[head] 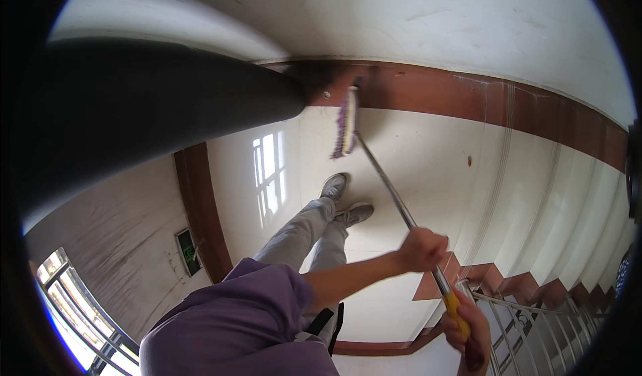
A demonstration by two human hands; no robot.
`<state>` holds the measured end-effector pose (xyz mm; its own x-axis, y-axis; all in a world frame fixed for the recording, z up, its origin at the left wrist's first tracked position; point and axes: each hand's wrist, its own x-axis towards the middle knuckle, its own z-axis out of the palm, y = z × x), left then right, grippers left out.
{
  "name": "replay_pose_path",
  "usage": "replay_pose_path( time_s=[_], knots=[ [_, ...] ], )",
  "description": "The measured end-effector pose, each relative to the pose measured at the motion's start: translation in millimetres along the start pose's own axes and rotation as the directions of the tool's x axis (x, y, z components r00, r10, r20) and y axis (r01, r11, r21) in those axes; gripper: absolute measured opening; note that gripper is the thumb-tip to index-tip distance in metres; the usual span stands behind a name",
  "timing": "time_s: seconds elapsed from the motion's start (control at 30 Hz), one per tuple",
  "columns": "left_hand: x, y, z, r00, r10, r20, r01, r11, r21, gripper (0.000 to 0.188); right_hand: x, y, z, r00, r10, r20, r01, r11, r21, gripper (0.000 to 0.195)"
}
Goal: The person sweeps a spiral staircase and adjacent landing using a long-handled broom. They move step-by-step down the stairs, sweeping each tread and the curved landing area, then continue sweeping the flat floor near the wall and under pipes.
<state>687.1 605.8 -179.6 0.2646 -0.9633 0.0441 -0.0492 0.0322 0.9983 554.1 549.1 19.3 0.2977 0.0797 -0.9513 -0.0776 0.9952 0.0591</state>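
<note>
A flat mop with a purple fringed head and a steel pole crosses the view. Its head is tilted on edge and slightly blurred, overlapping the red-brown skirting and the pale floor; whether it touches either, I cannot tell. My left hand is wrapped around the pole about midway down the picture. Lower on the handle, my right hand grips the yellow grip, close to its dark red end. My feet in grey shoes stand on the landing, left of the pole.
Stairs with a steel railing lie on the right. A thick dark pipe spans the upper left. Red-brown skirting edges the wall. A green sign and barred window are at lower left. A small brown scrap lies on the floor.
</note>
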Motion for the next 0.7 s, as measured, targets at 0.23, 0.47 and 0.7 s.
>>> replay_pose_path(
  time_s=[0.23, 0.47, 0.7],
  knots=[
    [82, -87, -89, 0.937, -0.102, -0.335, 0.093, 0.995, -0.042, 0.028, 118, -130, 85, 0.982, 0.120, 0.145, -0.060, 0.930, -0.363, 0.044],
    [108, -82, -14, 0.996, -0.053, -0.077, 0.055, 0.998, 0.027, 0.023, 82, -121, 8, 0.973, -0.035, 0.230, 0.027, 0.999, 0.040, 0.050],
    [35, -29, 30, 0.962, 0.023, 0.272, -0.012, 0.999, -0.043, 0.023, 22, 10, -18, 0.973, -0.221, -0.067, 0.226, 0.971, 0.081, 0.058]
  ],
)
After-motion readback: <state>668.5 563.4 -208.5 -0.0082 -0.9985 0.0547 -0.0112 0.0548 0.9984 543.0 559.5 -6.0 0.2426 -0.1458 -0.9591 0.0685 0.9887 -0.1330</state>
